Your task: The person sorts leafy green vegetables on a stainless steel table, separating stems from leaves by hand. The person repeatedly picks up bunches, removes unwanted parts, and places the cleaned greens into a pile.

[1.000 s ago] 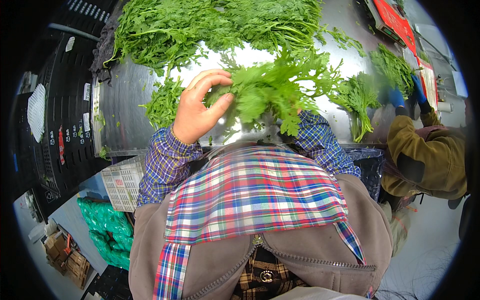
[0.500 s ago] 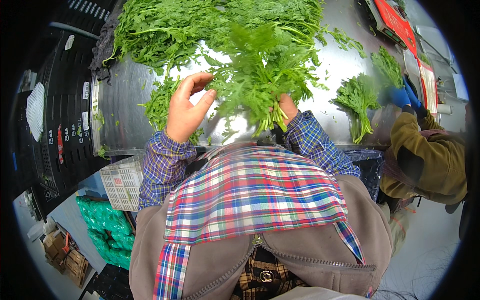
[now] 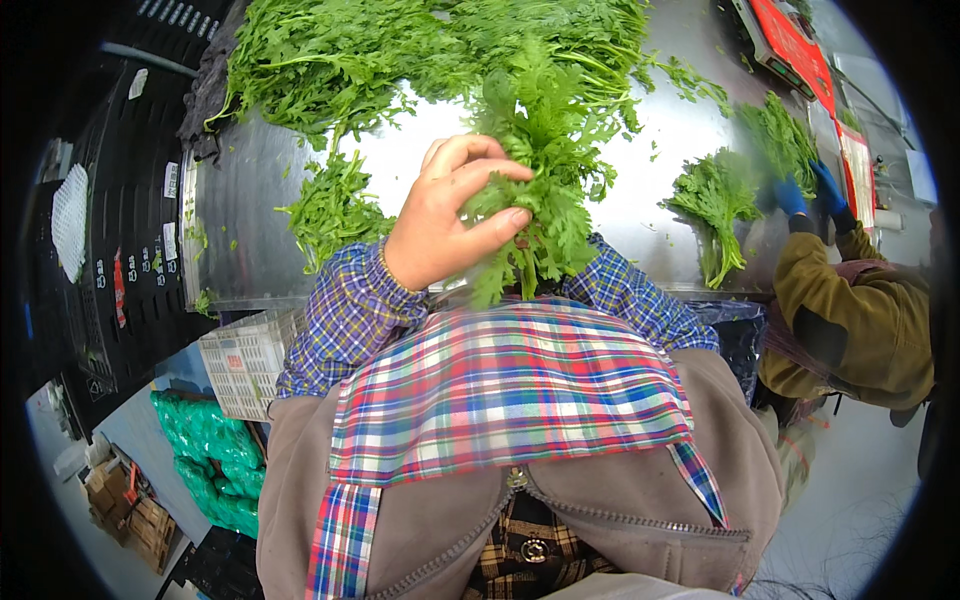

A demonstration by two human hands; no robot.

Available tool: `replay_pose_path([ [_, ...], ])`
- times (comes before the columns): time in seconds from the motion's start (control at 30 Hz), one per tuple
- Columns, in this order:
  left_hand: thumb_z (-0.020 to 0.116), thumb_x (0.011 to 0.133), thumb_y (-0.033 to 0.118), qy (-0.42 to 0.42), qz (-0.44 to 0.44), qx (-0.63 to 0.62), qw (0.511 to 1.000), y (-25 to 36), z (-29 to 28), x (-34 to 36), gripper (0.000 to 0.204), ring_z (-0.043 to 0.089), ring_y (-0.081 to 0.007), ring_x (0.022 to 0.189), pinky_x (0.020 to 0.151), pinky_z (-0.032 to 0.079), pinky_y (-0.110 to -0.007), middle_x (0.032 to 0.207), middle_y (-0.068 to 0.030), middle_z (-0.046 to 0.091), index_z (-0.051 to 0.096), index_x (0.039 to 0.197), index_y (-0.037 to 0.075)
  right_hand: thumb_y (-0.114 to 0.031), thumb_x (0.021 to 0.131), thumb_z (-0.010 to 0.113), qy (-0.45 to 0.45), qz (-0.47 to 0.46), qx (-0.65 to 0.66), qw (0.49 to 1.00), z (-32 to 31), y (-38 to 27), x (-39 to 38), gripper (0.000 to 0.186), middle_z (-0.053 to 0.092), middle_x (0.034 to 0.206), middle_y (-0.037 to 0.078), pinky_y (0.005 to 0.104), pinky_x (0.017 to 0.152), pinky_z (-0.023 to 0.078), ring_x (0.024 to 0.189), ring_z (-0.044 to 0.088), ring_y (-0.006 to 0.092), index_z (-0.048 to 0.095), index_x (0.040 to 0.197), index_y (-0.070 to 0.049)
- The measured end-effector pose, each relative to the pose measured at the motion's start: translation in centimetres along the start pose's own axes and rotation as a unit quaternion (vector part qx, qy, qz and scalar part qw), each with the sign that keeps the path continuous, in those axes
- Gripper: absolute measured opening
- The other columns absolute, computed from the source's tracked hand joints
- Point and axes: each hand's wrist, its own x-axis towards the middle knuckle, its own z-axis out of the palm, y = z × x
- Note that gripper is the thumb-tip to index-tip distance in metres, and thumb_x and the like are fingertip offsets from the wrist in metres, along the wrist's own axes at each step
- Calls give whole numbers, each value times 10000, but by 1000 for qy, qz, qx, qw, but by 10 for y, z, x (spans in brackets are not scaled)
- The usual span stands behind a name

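My left hand (image 3: 452,212) curls its thumb and fingers around the upper side of a bunch of leafy greens (image 3: 545,150), with leaves between and beside the fingertips. The bunch covers my right hand, so only its plaid sleeve (image 3: 620,285) shows to the right. A long heap of the same greens (image 3: 350,60) lies along the far side of the steel table (image 3: 240,200). A loose pile (image 3: 330,210) sits left of my left hand, and a separate bunch (image 3: 715,190) lies to the right with stems toward me.
A co-worker in an olive jacket (image 3: 850,330) has blue-gloved hands (image 3: 795,195) at greens on the right. A red scale (image 3: 785,45) stands at the back right. Black crates (image 3: 110,250) line the left; a white crate (image 3: 240,365) and green bags (image 3: 205,460) are below.
My left hand has moved right onto the bunch. The bunch has swung to stand more upright, and my right hand, seen half a second ago on its stems, has passed out of sight behind it.
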Motion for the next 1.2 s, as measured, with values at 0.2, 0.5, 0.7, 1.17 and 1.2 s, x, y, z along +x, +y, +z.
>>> replay_pose_path([
  [0.2, 689, 741, 230, 51, -28, -50, 997, -11, -9, -8, 284, 495, -267, 1014, 907, 400, -370, 1069, -118, 532, 590, 907, 22, -160, 834, 625, -17, 60, 218, 974, 3, -19, -5, 412, 562, 1105, 109, 336, 772, 499, 940, 560, 180, 496, 1205, -36],
  [0.5, 605, 825, 368, 15, 31, 94, 995, -6, -18, 6, 343, 378, -340, 1189, 1025, 277, -443, 1224, -146, 494, 646, 1049, 111, -210, 837, 612, -10, 70, 249, 966, 8, -18, -2, 398, 555, 1080, 109, 322, 745, 488, 896, 549, 187, 502, 1179, -41],
  [0.7, 590, 864, 290, 130, -99, 39, 986, -22, -12, 8, 305, 445, -320, 1140, 994, 332, -414, 1207, -144, 519, 621, 1050, 50, -244, 838, 603, 12, 82, 267, 960, -6, -10, -2, 393, 551, 1063, 109, 313, 728, 480, 867, 542, 191, 505, 1162, -44],
  [1.17, 608, 854, 32, 205, -147, -147, 957, 2, -23, -27, 98, 547, -120, 785, 718, 445, -254, 867, -46, 606, 598, 942, -10, -194, 887, 536, -198, 7, 458, 867, -7, 3, 7, 156, 527, 890, 63, 262, 604, 445, 705, 484, 138, 550, 971, -62],
  [1.2, 608, 860, 27, 234, -116, -156, 953, 13, -34, -22, 113, 554, -122, 786, 711, 446, -248, 895, -54, 614, 595, 964, -14, -203, 836, 608, -238, 0, 413, 879, -18, 10, 12, 278, 527, 983, 52, 278, 689, 455, 790, 510, 149, 524, 1069, -79],
])
